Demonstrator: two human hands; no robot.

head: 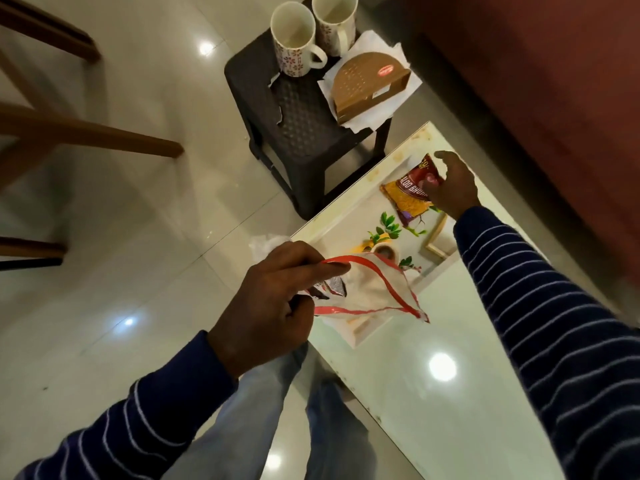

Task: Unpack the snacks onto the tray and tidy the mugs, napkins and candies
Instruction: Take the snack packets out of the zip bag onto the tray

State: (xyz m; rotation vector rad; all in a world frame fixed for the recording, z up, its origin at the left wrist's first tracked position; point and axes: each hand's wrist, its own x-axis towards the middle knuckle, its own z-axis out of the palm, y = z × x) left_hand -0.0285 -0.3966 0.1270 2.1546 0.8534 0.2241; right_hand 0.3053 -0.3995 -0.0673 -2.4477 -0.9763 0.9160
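My left hand (273, 303) grips the mouth of a clear plastic bag with red trim (367, 292), held open above the near part of the printed white tray (349, 209); a dark wrapper shows inside it. My right hand (450, 185) holds a small red snack packet (424, 176) over a yellow and purple snack packet (405, 200) that lies on the tray's far end. Two patterned white mugs (298, 39) stand at the back of a dark plastic stool (298, 119). A brown semicircular box (370, 84) rests on white napkins (405, 88) on the stool.
Wooden chair legs (90, 133) cross the glossy floor at the left. A dark red wall or cabinet (536, 81) runs along the right, close behind the tray. My legs in jeans (322, 427) are below the bag. A crumpled white bag (266, 242) lies by the tray's left edge.
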